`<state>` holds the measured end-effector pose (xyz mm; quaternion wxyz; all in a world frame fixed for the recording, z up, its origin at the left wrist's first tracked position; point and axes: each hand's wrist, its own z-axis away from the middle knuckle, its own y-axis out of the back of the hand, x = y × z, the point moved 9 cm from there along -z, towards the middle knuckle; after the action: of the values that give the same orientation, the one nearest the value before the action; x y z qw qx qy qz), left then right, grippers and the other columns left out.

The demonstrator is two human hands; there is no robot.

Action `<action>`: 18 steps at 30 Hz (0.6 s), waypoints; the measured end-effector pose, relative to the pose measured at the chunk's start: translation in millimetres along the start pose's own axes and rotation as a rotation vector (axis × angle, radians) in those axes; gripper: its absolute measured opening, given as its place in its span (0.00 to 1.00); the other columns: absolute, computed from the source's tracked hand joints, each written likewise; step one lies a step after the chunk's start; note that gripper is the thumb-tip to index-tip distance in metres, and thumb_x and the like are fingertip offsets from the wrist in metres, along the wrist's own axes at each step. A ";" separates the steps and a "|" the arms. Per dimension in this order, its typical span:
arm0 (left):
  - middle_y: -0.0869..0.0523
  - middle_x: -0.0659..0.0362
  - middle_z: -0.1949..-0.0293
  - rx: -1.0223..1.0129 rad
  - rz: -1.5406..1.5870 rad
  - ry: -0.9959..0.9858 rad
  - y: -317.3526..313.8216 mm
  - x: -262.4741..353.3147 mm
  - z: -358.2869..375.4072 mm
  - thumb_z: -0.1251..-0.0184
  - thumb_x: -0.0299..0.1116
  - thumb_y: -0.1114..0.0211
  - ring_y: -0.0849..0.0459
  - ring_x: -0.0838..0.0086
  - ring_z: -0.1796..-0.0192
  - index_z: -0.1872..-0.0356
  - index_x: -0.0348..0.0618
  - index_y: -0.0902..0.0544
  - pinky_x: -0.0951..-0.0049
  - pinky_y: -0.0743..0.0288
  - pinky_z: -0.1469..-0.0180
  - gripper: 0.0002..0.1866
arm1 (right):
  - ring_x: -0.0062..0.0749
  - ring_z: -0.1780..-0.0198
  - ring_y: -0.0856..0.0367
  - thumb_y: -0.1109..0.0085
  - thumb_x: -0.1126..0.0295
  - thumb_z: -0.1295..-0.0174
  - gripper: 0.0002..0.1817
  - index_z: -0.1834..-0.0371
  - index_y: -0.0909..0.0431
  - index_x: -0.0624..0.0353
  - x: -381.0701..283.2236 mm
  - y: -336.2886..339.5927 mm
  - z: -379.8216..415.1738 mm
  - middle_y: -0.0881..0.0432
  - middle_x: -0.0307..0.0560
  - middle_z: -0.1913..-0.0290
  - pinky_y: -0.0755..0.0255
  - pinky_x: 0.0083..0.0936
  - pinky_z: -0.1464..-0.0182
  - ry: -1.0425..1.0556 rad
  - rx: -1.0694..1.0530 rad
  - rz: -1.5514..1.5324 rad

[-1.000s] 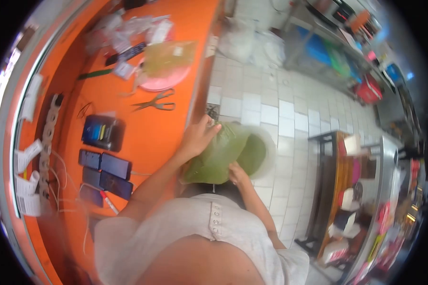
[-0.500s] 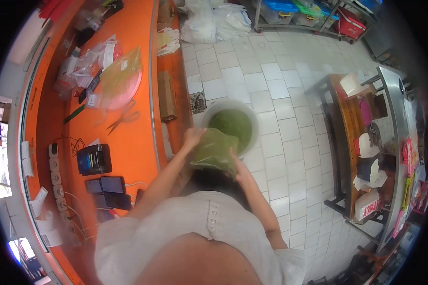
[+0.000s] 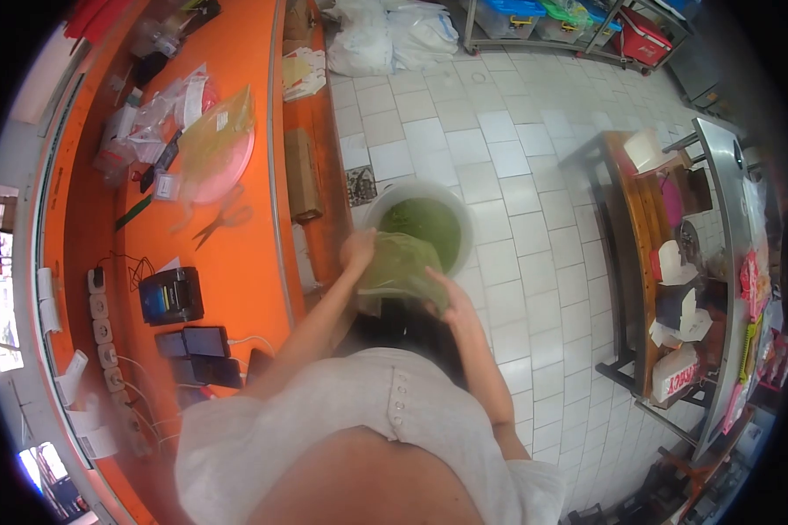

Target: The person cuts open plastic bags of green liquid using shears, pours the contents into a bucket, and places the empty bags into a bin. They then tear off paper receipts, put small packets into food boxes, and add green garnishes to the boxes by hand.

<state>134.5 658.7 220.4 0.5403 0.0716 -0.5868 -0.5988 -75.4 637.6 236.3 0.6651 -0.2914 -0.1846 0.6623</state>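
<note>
Between my two hands, over the near edge of a white bucket [image 3: 469,234], is a clear plastic bag [image 3: 403,267] tinted green by what it holds or by residue. My left hand [image 3: 359,251] is closed on the bag's upper left edge. At its right side, my right hand [image 3: 446,299] grips the lower right corner, fingers partly hidden by the plastic. Green contents [image 3: 433,229] fill the inside of the bucket, liquid or mushy in look. The bag covers the bucket's near part, and its opening cannot be made out.
Left of me runs an orange counter [image 3: 245,249] with scissors [image 3: 222,220], a pink plate [image 3: 241,171], a black device [image 3: 172,295] and phones [image 3: 206,342]. A wooden table [image 3: 635,254] stands right on the tiled floor [image 3: 534,254]. White sacks [image 3: 420,39] lie ahead.
The bag has gone from full and smooth to slacker and more crumpled. My right hand has shifted slightly right, while my left hand has stayed at the bag's left edge.
</note>
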 end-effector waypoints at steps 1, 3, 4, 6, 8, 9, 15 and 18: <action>0.21 0.44 0.63 -0.040 -0.009 0.041 -4.4 -3.0 -2.4 0.39 0.53 0.55 0.23 0.51 0.57 0.65 0.40 0.21 0.53 0.33 0.56 0.25 | 0.21 0.83 0.25 0.39 0.63 0.48 0.17 0.59 0.29 0.59 -3.8 1.8 5.1 0.22 0.40 0.74 0.34 0.11 0.89 0.065 0.055 0.096; 0.21 0.43 0.63 -0.070 -0.018 0.079 -3.7 -1.5 -12.9 0.39 0.53 0.54 0.23 0.50 0.57 0.65 0.40 0.21 0.54 0.32 0.56 0.25 | 0.20 0.83 0.25 0.39 0.62 0.48 0.17 0.59 0.29 0.59 -12.3 -11.0 16.6 0.22 0.40 0.74 0.35 0.11 0.89 0.076 0.056 0.152; 0.21 0.43 0.63 -0.059 -0.008 0.059 -1.6 2.0 -14.9 0.39 0.53 0.54 0.23 0.50 0.58 0.65 0.39 0.21 0.54 0.32 0.57 0.25 | 0.20 0.83 0.26 0.39 0.61 0.48 0.18 0.59 0.29 0.59 -12.0 -16.6 22.5 0.22 0.39 0.73 0.35 0.11 0.89 0.079 0.062 0.196; 0.20 0.43 0.64 -0.056 0.005 0.048 -0.5 1.8 -19.1 0.40 0.53 0.53 0.23 0.50 0.58 0.65 0.39 0.21 0.55 0.32 0.57 0.25 | 0.20 0.84 0.27 0.38 0.60 0.49 0.18 0.60 0.29 0.59 -13.2 -18.4 27.9 0.22 0.39 0.74 0.36 0.12 0.90 0.072 0.127 0.170; 0.20 0.43 0.65 -0.136 0.035 0.024 -8.9 5.9 -28.4 0.41 0.53 0.52 0.23 0.50 0.58 0.66 0.38 0.20 0.55 0.32 0.57 0.25 | 0.20 0.86 0.30 0.37 0.57 0.50 0.19 0.61 0.28 0.58 -22.8 -13.6 32.4 0.22 0.40 0.75 0.38 0.13 0.90 0.082 0.251 0.134; 0.20 0.43 0.65 -0.120 0.041 0.016 -7.1 10.6 -38.5 0.41 0.53 0.52 0.23 0.50 0.58 0.66 0.38 0.20 0.55 0.32 0.57 0.25 | 0.21 0.84 0.28 0.38 0.58 0.49 0.19 0.61 0.28 0.58 -22.3 -22.6 33.9 0.22 0.42 0.74 0.35 0.12 0.89 0.118 0.182 0.202; 0.19 0.44 0.73 -0.302 0.348 0.103 -35.9 -12.2 -62.3 0.42 0.45 0.47 0.18 0.60 0.70 0.70 0.32 0.21 0.63 0.28 0.69 0.21 | 0.30 0.77 0.25 0.40 0.66 0.46 0.15 0.59 0.30 0.60 -47.3 -34.2 42.2 0.23 0.47 0.71 0.30 0.14 0.85 0.130 0.139 -0.074; 0.21 0.54 0.78 -0.333 0.470 0.176 -52.6 -37.8 -62.8 0.43 0.35 0.42 0.22 0.73 0.76 0.73 0.28 0.22 0.70 0.31 0.75 0.15 | 0.33 0.72 0.25 0.40 0.69 0.47 0.15 0.59 0.31 0.63 -41.1 -19.2 20.8 0.25 0.51 0.67 0.28 0.16 0.80 0.048 0.045 -0.324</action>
<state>165.4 632.7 139.8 0.7173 -0.1041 -0.4318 -0.5368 -75.9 600.8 270.1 0.7739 -0.2586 -0.1982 0.5431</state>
